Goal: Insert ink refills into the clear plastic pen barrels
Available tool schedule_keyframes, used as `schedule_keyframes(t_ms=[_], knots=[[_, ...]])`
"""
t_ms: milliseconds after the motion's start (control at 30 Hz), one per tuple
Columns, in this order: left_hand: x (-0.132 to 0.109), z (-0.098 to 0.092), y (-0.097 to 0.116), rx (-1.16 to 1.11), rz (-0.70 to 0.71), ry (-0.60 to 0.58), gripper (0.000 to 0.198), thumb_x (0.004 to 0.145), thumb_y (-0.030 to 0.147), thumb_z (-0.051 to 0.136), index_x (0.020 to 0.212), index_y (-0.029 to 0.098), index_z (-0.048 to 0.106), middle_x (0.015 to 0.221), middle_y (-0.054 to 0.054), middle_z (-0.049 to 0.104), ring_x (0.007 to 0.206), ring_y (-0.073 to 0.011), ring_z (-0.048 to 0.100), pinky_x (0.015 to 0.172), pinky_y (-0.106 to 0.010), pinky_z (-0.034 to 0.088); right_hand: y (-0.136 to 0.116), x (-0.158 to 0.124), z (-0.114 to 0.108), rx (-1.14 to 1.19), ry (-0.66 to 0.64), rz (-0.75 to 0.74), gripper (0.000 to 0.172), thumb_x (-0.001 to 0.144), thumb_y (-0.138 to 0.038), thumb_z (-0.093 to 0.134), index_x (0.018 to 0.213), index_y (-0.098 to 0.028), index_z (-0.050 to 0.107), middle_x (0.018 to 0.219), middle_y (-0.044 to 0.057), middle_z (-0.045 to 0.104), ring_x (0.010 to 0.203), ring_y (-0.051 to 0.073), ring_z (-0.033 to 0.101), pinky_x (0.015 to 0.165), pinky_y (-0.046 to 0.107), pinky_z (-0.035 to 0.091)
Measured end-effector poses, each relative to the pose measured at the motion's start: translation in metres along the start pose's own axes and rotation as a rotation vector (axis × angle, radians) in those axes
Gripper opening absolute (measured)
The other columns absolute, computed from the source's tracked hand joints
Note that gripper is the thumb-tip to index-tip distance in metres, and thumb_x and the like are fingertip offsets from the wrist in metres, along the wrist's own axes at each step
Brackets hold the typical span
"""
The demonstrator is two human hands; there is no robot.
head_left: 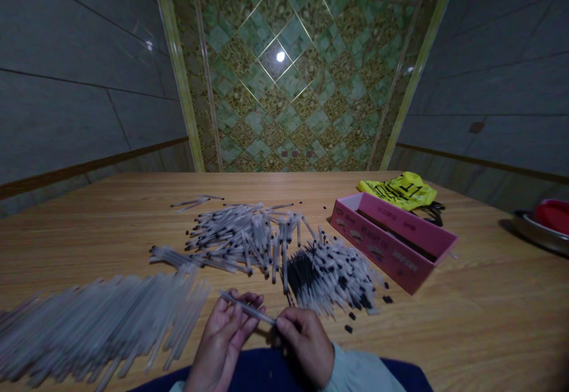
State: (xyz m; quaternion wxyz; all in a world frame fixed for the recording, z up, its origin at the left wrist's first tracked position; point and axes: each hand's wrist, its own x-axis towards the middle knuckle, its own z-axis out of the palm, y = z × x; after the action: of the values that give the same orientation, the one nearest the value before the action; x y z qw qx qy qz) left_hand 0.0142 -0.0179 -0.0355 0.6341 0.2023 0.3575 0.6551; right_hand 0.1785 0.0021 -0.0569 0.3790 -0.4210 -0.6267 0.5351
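My left hand [229, 330] is closed around a thin translucent plastic tube [254, 310], which slants down to the right. At the tube's lower right end, my right hand [306, 338] pinches with thumb and forefinger; any small part between those fingertips is hidden. Left of my hands lies a wide heap of long clear tubes [102, 321]. Beyond them is a pile of tubes with dark ends [235, 232]. A heap of slim whitish pieces with black parts [335, 273] lies just past my right hand. Small black caps [348, 328] are scattered beside that heap.
A pink open-topped box [386, 247] stands right of the piles on the wooden table [480, 297]. Behind it lies a yellow printed bag [400, 189] with dark straps. A red bowl in a metal basin [544, 235] sits at the right edge. Tiled walls enclose the table.
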Motion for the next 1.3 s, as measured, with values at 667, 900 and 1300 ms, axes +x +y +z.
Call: schedule_keyframes(t_ms=[667, 900, 1300], knots=[[-0.0005, 0.0024, 0.0009, 0.020, 0.008, 0.012, 0.033, 0.064, 0.012, 0.071, 0.088, 0.020, 0.050, 0.091, -0.004, 0.068, 0.097, -0.0229, 0.063, 0.083, -0.035, 0.051, -0.0035, -0.0016, -0.0027, -0.081, 0.013, -0.046, 0.042, 0.082, -0.046, 0.047, 0.061, -0.013, 0.060, 0.052, 0.000, 0.051, 0.050, 0.010, 0.045, 0.049, 0.021, 0.032], [-0.0006, 0.0031, 0.0012, 0.010, 0.001, 0.017, 0.035, 0.063, 0.011, 0.072, 0.088, 0.020, 0.050, 0.092, -0.005, 0.068, 0.097, -0.0238, 0.063, 0.083, -0.035, 0.051, -0.0051, -0.0021, -0.0017, -0.069, 0.084, -0.040, 0.029, 0.067, -0.042, 0.066, 0.071, -0.013, 0.060, 0.057, -0.003, 0.049, 0.054, 0.010, 0.042, 0.049, 0.020, 0.030], [0.0033, -0.0025, -0.0020, -0.010, 0.001, 0.030, 0.034, 0.064, 0.010, 0.072, 0.088, 0.019, 0.050, 0.092, -0.006, 0.068, 0.097, -0.0238, 0.063, 0.083, -0.036, 0.051, -0.0102, -0.0028, -0.0013, -0.014, 0.111, -0.044, 0.022, 0.065, -0.032, 0.067, 0.066, -0.015, 0.054, 0.054, -0.005, 0.043, 0.052, 0.009, 0.038, 0.048, 0.020, 0.028]])
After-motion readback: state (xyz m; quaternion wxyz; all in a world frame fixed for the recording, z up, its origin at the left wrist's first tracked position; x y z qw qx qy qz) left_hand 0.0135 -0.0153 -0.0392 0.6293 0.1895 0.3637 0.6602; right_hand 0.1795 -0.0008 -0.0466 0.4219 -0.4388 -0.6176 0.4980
